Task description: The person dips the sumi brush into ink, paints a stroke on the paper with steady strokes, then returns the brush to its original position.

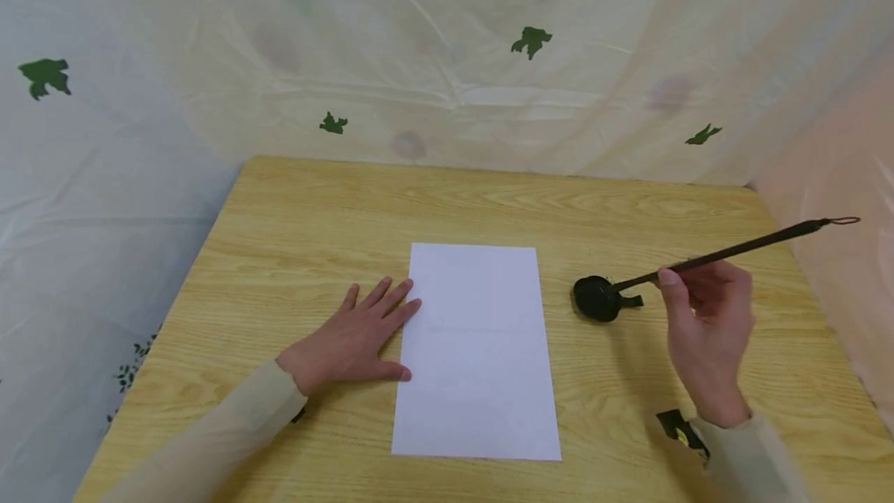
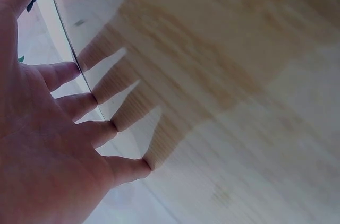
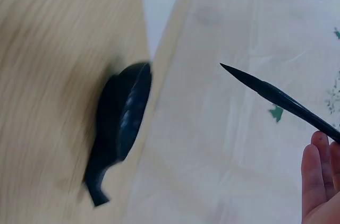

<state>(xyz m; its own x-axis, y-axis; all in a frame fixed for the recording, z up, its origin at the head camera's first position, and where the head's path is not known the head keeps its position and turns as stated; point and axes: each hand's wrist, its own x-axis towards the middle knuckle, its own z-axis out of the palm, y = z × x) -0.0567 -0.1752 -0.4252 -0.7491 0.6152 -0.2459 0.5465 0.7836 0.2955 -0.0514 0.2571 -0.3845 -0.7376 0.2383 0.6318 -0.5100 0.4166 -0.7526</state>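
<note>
A blank white sheet of paper [image 1: 476, 355] lies upright on the wooden table. My left hand [image 1: 355, 341] rests with fingers spread, the fingertips touching the sheet's left edge; the left wrist view shows that hand's palm side [image 2: 48, 144]. To the right of the sheet sits a small black ink dish [image 1: 596, 300] with a short stem. My right hand [image 1: 712, 328] pinches the dark shaft of a calligraphy brush [image 1: 740, 250], slanted down toward the dish. In the right wrist view, the brush's dark pointed tip [image 3: 239, 75] is clear of the dish [image 3: 125, 112], held above the table.
The wooden table [image 1: 314, 223] reaches back to a pale sheet curtain [image 1: 447, 99] with green leaf shapes, which also hangs at both sides. Near the right sleeve [image 1: 750, 456] a small black-and-yellow item [image 1: 679, 431] shows at the wrist.
</note>
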